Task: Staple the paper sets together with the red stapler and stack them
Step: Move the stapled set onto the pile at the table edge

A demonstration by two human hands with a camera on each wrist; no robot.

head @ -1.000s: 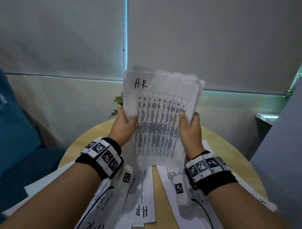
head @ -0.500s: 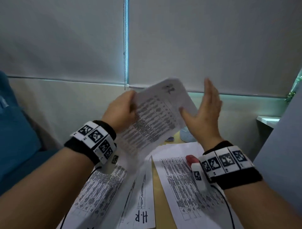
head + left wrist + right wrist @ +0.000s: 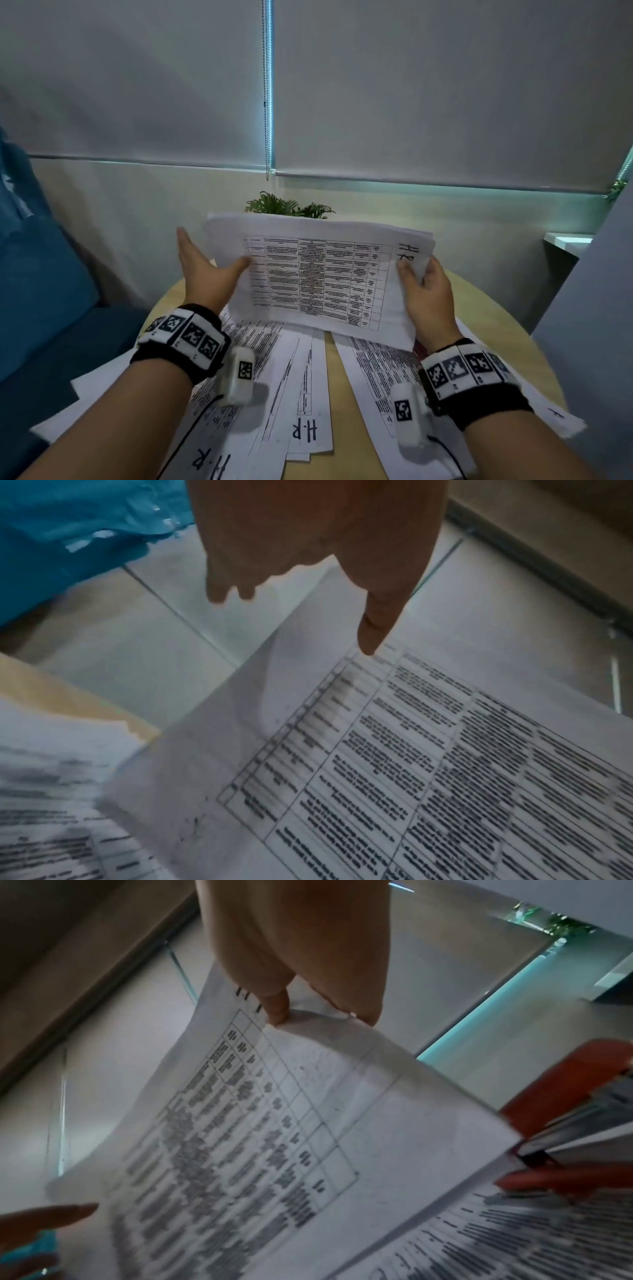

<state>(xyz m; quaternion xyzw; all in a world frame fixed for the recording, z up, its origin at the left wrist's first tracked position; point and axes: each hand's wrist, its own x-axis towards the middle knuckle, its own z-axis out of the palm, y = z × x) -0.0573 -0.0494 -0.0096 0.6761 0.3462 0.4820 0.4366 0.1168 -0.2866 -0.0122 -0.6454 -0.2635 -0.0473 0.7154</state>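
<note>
A set of printed sheets [image 3: 318,277] marked "H.R" is held in the air above the table, turned sideways with the marked end to the right. My right hand [image 3: 416,272] pinches that right end between thumb and fingers; the right wrist view shows the same pinch on the sheets [image 3: 274,1123]. My left hand [image 3: 212,253] is spread flat at the left edge, with only the thumb touching the sheets [image 3: 411,750]. The red stapler [image 3: 561,1096] lies on the table under the set's right end, and only a red sliver [image 3: 420,346] shows in the head view.
Several loose printed sheets [image 3: 308,411] cover the round wooden table [image 3: 496,318], some marked "H.R". A potted plant [image 3: 287,205] stands at the far edge. A blue sofa [image 3: 44,274] is on the left and a grey panel [image 3: 589,308] on the right.
The paper set went from upright in both hands to sideways. The left hand let go and spread flat, and the right hand took hold of the marked end.
</note>
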